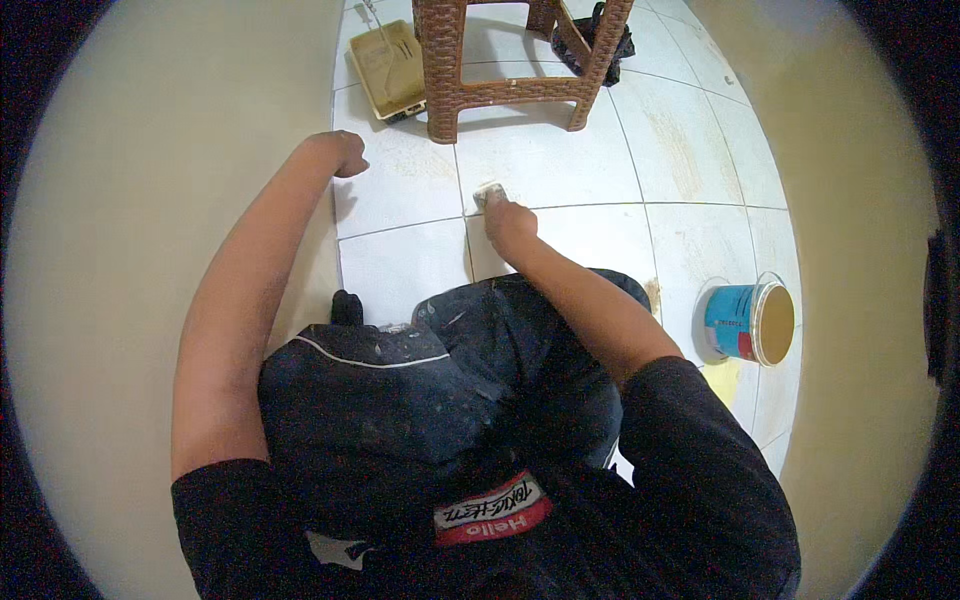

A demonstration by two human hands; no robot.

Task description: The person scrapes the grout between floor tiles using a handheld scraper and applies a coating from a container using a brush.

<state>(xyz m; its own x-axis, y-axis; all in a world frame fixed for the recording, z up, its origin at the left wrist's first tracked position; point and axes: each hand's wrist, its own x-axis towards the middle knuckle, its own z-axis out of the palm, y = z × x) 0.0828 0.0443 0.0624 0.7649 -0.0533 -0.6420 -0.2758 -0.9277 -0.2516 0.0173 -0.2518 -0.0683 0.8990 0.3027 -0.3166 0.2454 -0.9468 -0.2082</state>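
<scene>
Right hand [512,228]: holds small pale object [484,190] | left hand [347,154]: well apart

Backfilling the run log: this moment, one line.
left hand: curled beside beige wall | right hand: holding small pale flat object over white floor tiles | ahead: brown woven-pattern plastic stool

The brown stool [520,91] is cut off by the upper edge; its seat is out of view. Left of the stool, the tray [395,75] is partly masked by a leg, and the thin rod [371,14] runs beyond the upper edge. Behind the stool's right leg, the black bundle [618,55] is partly hidden; contents indeterminable. Below the stool, the right hand [513,228] covers much of a small pale piece [488,190], kind unidentified. Below left of the stool, the left hand [345,153] conceals its palm; any held item is unverifiable.
</scene>
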